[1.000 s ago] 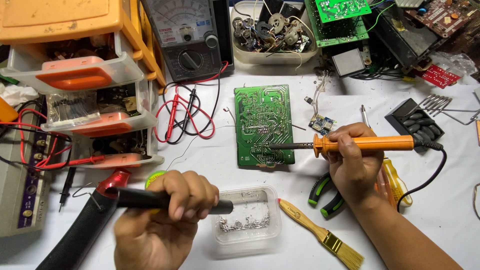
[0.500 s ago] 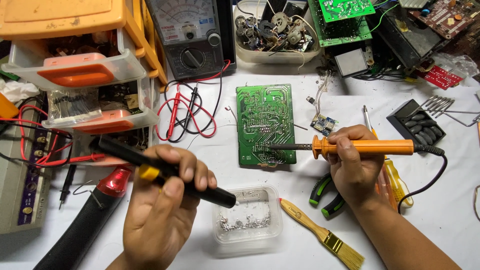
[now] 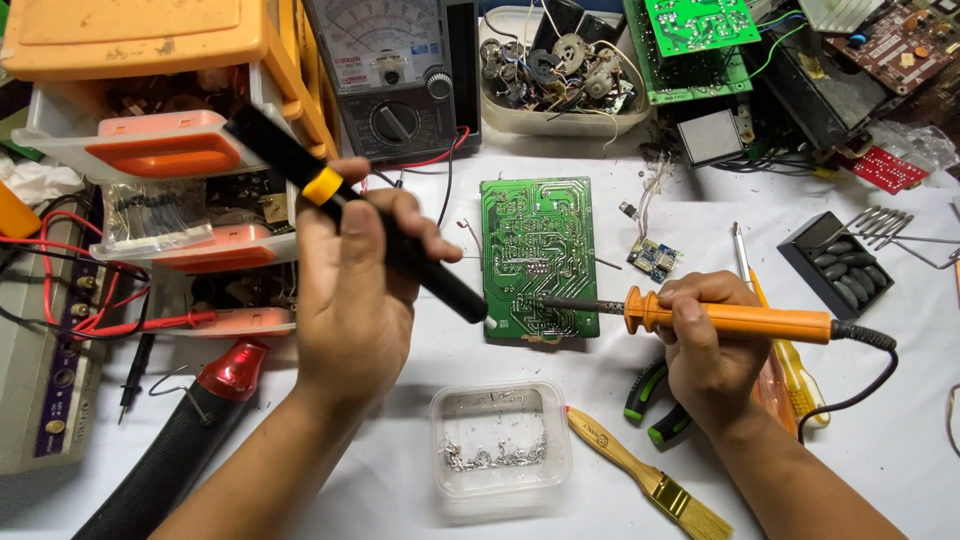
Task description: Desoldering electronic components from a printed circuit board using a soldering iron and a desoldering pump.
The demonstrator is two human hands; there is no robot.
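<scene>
Green circuit board [image 3: 538,255] lies flat between my two hands. My right hand [image 3: 705,345] has its fingers wrapped around the orange soldering iron [image 3: 735,320], tip on the board's near edge. My left hand [image 3: 355,290] grips the black suction pump [image 3: 360,215], nozzle beside that tip.
</scene>
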